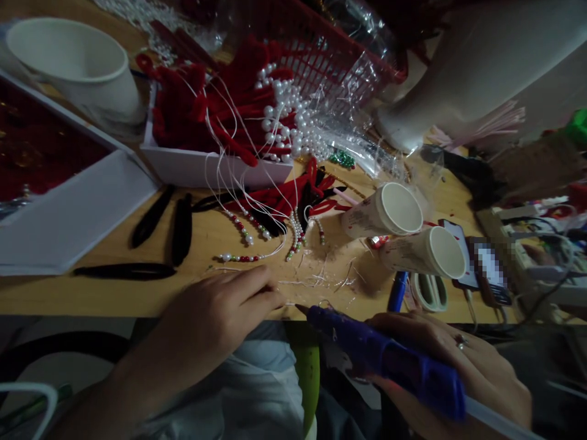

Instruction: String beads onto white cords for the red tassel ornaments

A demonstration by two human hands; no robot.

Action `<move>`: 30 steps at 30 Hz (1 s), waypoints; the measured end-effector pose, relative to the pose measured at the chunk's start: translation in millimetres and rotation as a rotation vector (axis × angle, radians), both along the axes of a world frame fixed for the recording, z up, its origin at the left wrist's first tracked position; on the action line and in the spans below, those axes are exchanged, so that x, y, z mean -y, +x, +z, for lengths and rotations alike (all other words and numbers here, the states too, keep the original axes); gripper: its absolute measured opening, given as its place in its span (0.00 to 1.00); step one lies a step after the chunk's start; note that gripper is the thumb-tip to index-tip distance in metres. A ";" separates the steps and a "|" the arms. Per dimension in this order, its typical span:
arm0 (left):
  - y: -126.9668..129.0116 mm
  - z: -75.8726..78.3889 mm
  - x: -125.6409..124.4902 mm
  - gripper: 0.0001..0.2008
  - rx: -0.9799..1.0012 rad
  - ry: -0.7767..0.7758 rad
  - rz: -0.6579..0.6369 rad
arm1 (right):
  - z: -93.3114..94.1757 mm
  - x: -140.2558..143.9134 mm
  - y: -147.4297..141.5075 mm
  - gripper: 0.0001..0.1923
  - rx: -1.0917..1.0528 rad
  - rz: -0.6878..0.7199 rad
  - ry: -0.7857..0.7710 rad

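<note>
A blue plastic hot-glue gun point(389, 360) is gripped in the right hand point(458, 373), the fingers wrapped over its body (a ring is seen on one finger). The gun's long axis runs from near right to far left, and its dark nozzle point(302, 310) is pointed at the near edge of the wooden table point(105, 293), just beside the fingertips of the left hand point(220, 318). A white glue stick point(495, 418) is seen projecting from the rear of the gun.

The left hand is laid palm down at the table's near edge, its fingers pressed together on something small and thin; what is pinched there cannot be made out, though pale thread ends point(321, 278) are scattered just beyond. The gap between nozzle and left fingertips is small, and the left hand is the nearer one to the work on the table.

Farther in, short strings of white, red and green beads point(247, 235) are spread beside red and black velvet bows point(293, 198). Three long black hair clips point(151, 235) are laid to the left. A white box of red velvet pieces and white pearls point(215, 165) is set behind them, and a red plastic basket point(330, 55) beyond that. Two paper cups on their sides point(403, 229) are seen to the right, with a large white cup point(77, 67) at the far left.
</note>
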State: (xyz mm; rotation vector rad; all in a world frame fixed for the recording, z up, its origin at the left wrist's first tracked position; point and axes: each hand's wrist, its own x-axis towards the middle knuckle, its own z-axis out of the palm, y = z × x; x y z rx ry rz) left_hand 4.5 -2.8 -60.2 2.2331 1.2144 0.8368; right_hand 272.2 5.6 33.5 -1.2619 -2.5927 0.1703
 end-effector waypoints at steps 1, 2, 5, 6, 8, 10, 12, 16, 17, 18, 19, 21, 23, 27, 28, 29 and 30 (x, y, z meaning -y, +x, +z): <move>0.0 0.1 0.0 0.17 0.000 0.002 -0.001 | -0.3 -0.1 -0.5 0.09 0.011 0.003 -0.003; 0.0 0.1 0.0 0.17 0.001 0.005 0.002 | -0.5 -0.4 -0.5 0.09 0.020 0.012 -0.004; 0.0 0.2 -0.4 0.18 0.003 0.012 0.003 | -0.9 -2.1 1.1 0.11 0.018 0.024 0.001; 0.0 0.3 -0.7 0.18 0.003 0.016 0.005 | -0.9 -2.6 1.7 0.11 0.009 0.018 0.008; 0.0 1.0 -1.5 0.18 -0.001 0.014 0.003 | -1.1 -2.9 2.0 0.10 -0.009 0.005 0.016; 0.0 2.0 -2.1 0.18 -0.005 0.004 -0.001 | -1.5 -2.8 1.4 0.10 -0.028 0.012 -0.005; -0.1 2.7 -2.3 0.18 -0.006 -0.009 -0.004 | -1.6 -2.7 1.0 0.09 -0.031 0.020 -0.033; -0.5 3.2 -1.5 0.18 0.004 -0.021 -0.011 | -0.2 -2.6 2.7 0.10 -0.013 -0.001 -0.038; -0.7 3.4 -1.3 0.18 0.007 -0.023 -0.015 | -0.1 -2.2 2.8 0.10 -0.015 -0.006 -0.039; -0.8 3.6 -1.0 0.18 0.007 -0.027 -0.016 | -0.1 -1.6 2.5 0.10 -0.018 -0.008 -0.041; -0.9 3.8 -0.8 0.18 0.007 -0.033 -0.017 | -0.3 -0.9 1.8 0.10 -0.017 -0.020 -0.041; -1.0 4.3 -0.3 0.18 0.005 -0.044 -0.015 | -1.0 0.4 0.3 0.10 0.006 -0.047 -0.042; -0.8 4.2 0.0 0.18 0.003 -0.046 -0.011 | -0.8 0.9 0.0 0.10 0.016 -0.039 -0.038; -0.7 2.8 -0.9 0.19 0.018 -0.007 -0.012 | 2.9 -0.6 3.4 0.13 0.015 -0.044 -0.036; -0.8 2.5 -1.5 0.18 0.024 0.002 -0.013 | 3.8 -1.2 3.9 0.14 0.018 -0.062 -0.031; -1.0 2.3 -2.1 0.18 0.029 0.007 -0.016 | 4.2 -1.7 3.9 0.14 0.015 -0.065 -0.031; -1.1 2.2 -2.6 0.18 0.032 0.007 -0.017 | 4.2 -2.2 3.5 0.14 0.000 -0.050 -0.033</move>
